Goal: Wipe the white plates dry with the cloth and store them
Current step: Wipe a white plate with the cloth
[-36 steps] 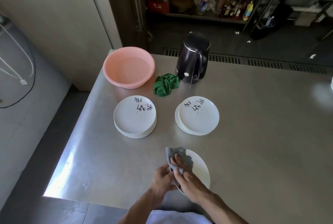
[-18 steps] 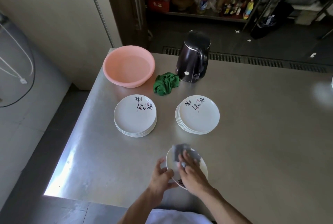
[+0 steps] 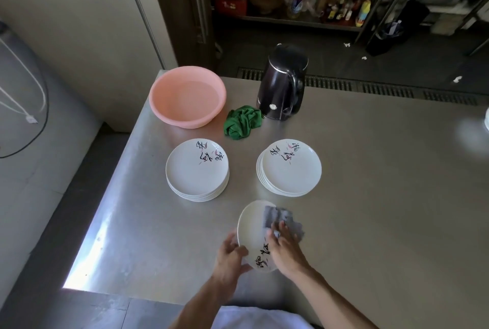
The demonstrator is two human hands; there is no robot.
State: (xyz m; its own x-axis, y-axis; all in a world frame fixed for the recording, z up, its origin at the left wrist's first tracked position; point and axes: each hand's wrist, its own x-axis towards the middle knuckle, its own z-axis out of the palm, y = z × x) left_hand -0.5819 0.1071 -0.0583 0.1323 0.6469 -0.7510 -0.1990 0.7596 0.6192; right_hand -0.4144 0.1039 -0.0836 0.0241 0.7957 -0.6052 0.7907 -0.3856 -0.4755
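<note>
I held one white plate [image 3: 252, 228] up over the table [image 3: 370, 196], close to the near edge and right in front of me. My left hand [image 3: 231, 257] had it by its low left rim. That grip was closed on the plate, with my thumb on the top side and my fingers curled round the rim. The plate was tipped, its far side higher, and the dark painted marks sat on the part nearest me. My right hand [image 3: 287, 254] lay on the grey cloth [image 3: 281, 219] and pressed it down on the right half of the plate. That grip was loose, with the fingers spread out on the cloth, and they looked a bit blurry. Some of the cloth stuck out past the plate's right side. Farther back on the table stood two stacks of white plates, well apart from each other: the left stack [image 3: 197, 170] and the right stack [image 3: 291, 167], each with painted marks on top. Behind the left stack sat a pink bowl [image 3: 188, 96]. A black kettle [image 3: 283, 85] stood behind the right stack, and a crumpled green rag [image 3: 243, 122] lay between the bowl and the kettle, just touching the kettle's foot.
</note>
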